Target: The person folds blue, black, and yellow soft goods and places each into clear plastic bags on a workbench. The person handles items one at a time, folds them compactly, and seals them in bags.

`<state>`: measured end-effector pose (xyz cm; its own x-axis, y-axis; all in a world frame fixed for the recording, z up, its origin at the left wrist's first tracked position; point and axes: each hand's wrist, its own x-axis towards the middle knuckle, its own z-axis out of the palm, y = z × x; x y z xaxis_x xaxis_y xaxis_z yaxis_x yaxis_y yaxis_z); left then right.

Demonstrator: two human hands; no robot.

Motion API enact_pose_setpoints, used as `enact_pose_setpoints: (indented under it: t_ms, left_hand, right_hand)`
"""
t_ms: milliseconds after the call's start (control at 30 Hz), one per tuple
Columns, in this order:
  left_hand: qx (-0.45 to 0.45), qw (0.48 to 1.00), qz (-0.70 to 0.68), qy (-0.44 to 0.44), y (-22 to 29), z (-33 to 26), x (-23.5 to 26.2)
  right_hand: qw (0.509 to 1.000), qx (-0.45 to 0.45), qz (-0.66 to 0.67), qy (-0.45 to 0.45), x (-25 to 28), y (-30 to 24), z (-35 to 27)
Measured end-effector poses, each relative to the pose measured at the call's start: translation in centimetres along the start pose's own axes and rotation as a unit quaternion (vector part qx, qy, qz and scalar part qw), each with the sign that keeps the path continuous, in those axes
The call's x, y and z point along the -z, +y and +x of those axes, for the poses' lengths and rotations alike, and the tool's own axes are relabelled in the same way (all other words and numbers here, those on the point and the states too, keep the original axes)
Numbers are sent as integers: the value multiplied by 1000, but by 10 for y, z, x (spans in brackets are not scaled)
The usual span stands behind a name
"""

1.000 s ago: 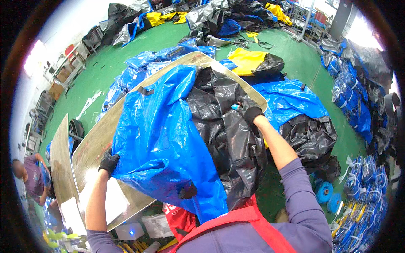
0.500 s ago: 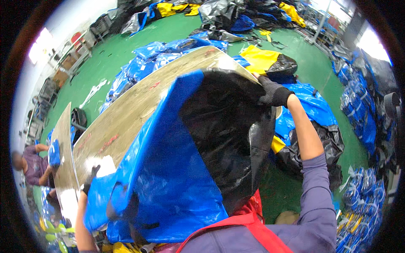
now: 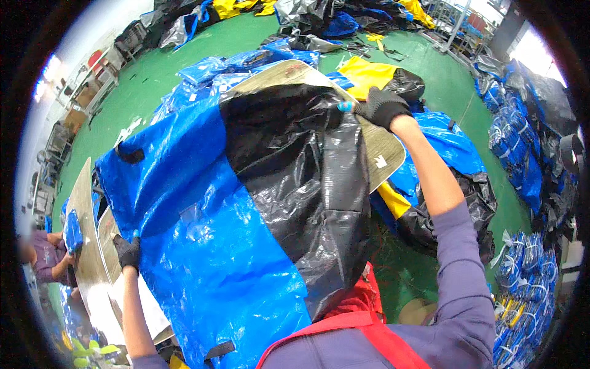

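A large blue and black plastic sheet [image 3: 209, 227], perhaps a bag or cover, spreads across the wood-grain table [image 3: 384, 150] and drapes down toward my body. Black straps show on its blue part. My right hand [image 3: 384, 109], in a dark knit glove, pinches the far right corner of the black part, with a teal fingertip showing. At the left edge of the blue part, my left hand [image 3: 127, 251], gloved the same way, holds the sheet with its thumb side over it. Some of its fingers lie behind the edge.
Blue plastic bundles [image 3: 203, 74] lie beyond the table. Yellow, black and blue sheets [image 3: 375, 77] are heaped at the right. Tied blue bundles [image 3: 525, 277] stand along the right side. Another person [image 3: 52, 255] handles a blue packet at the far left. A green fan [image 3: 92, 353] is at lower left.
The sheet's raised, folded blue side has opened out flat to the left over the table. My right hand has shifted slightly farther away and left; my left hand now shows at the sheet's edge.
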<state>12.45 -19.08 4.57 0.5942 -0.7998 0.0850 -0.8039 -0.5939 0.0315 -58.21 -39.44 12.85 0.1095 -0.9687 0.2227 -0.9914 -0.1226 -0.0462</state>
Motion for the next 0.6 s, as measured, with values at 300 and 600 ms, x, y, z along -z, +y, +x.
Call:
enact_pose_setpoints:
  t_ms: [300, 600]
  left_hand:
    - [-516, 754, -369, -172, 331, -185, -41]
    - [-555, 818, -136, -67, 368, -211, -65]
  right_hand:
    - [863, 71, 428, -261, -15, -60, -100]
    - [959, 37, 175, -219, -1, 28, -146]
